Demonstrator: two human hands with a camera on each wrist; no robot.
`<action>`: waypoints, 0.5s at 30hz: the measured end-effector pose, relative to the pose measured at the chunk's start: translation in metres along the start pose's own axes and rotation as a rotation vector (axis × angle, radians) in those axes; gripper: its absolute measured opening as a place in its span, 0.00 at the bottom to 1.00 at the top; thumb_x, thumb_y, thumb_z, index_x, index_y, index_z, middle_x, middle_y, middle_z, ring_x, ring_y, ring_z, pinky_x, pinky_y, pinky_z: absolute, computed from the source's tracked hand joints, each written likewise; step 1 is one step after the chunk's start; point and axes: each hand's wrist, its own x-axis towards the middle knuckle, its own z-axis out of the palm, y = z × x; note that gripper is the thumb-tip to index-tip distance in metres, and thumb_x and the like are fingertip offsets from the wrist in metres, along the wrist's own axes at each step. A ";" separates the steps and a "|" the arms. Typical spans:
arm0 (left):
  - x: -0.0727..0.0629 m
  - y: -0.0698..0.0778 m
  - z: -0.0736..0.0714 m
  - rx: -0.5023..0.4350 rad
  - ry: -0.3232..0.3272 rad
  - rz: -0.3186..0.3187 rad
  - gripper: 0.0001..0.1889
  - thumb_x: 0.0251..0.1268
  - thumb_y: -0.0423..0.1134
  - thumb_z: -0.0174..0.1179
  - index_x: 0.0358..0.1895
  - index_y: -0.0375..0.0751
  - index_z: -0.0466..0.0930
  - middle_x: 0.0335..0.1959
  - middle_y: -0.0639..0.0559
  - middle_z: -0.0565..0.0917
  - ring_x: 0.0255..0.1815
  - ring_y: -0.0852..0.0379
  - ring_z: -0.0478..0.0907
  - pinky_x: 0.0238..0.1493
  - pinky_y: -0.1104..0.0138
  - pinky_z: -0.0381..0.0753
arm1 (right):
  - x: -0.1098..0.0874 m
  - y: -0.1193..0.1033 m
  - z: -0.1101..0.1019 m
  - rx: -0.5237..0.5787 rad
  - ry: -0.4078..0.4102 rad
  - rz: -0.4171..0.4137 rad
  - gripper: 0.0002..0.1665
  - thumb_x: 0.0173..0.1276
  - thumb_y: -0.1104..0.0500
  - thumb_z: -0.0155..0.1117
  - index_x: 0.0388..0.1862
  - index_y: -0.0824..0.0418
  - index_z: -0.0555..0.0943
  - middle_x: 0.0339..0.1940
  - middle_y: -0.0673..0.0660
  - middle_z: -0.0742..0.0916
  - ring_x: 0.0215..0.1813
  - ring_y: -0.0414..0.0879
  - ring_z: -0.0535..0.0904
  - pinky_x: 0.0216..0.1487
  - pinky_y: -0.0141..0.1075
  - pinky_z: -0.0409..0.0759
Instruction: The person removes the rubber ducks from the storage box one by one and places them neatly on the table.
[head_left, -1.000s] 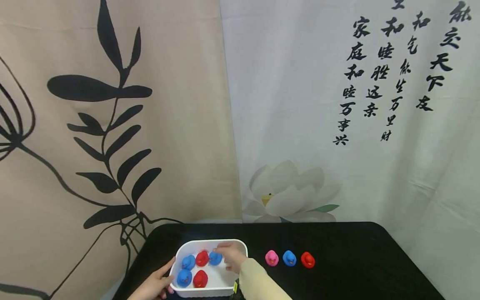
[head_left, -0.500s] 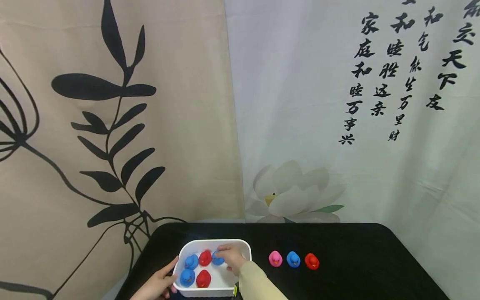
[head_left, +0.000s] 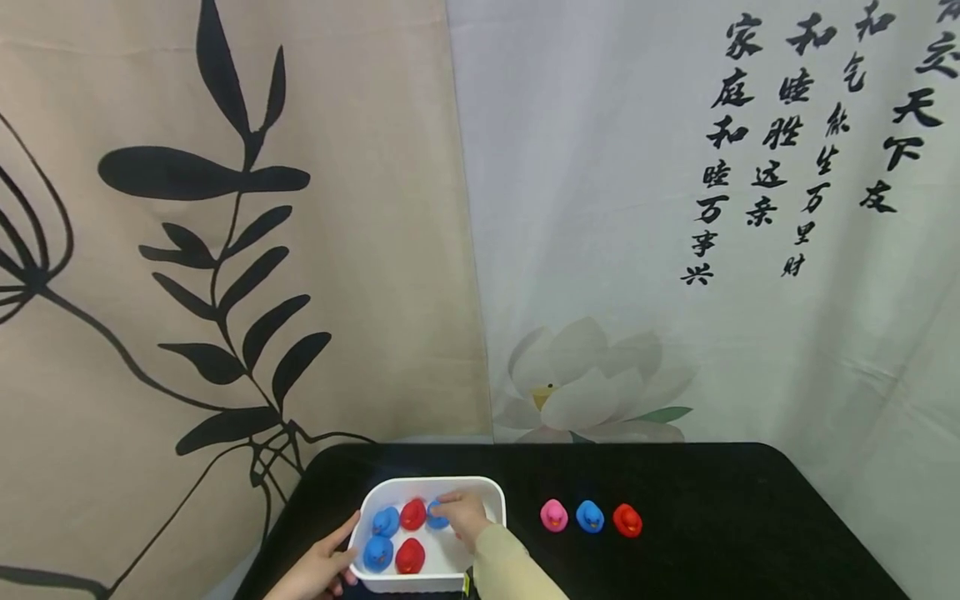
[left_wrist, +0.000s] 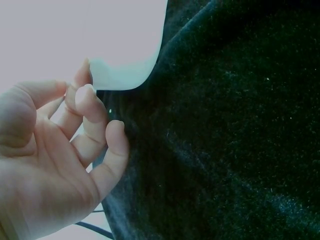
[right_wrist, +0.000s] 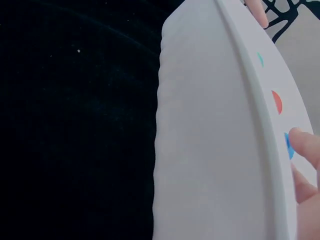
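Note:
A white plastic box (head_left: 412, 585) stands on the black table, holding several rubber ducks. My left hand (head_left: 322, 565) grips its left edge, thumb at the rim and fingers low by the corner, as the left wrist view shows. Inside, at the back, my right hand (head_left: 468, 518) pinches a blue duck (head_left: 436, 522), partly covered by the fingers. To its left sit a red duck (head_left: 412, 514) and a blue duck (head_left: 386, 522). Along the front are another blue duck (head_left: 378, 553) and another red duck (head_left: 410, 556).
On the black table (head_left: 712, 533), right of the box, a pink duck (head_left: 554, 516), a blue duck (head_left: 590, 517) and a red duck (head_left: 627, 521) stand in a row. A printed curtain (head_left: 375, 250) hangs behind the table.
The head view has shifted slightly, so the whole scene sits a little further right. Both hands keep their places on the box and the blue duck.

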 end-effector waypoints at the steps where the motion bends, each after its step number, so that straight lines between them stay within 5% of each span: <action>1: 0.001 0.000 0.000 0.000 0.001 -0.002 0.36 0.73 0.42 0.53 0.75 0.34 0.45 0.26 0.46 0.77 0.24 0.54 0.72 0.28 0.66 0.71 | 0.001 0.000 0.001 -0.007 0.004 -0.001 0.13 0.54 0.61 0.73 0.39 0.65 0.87 0.35 0.55 0.86 0.38 0.48 0.78 0.33 0.43 0.76; 15: 0.021 -0.003 -0.012 0.011 -0.010 0.008 0.37 0.73 0.42 0.53 0.76 0.35 0.45 0.26 0.46 0.78 0.24 0.55 0.72 0.27 0.68 0.70 | 0.015 -0.001 0.007 -0.067 0.080 -0.068 0.10 0.50 0.64 0.75 0.33 0.65 0.86 0.28 0.54 0.85 0.32 0.45 0.77 0.36 0.40 0.77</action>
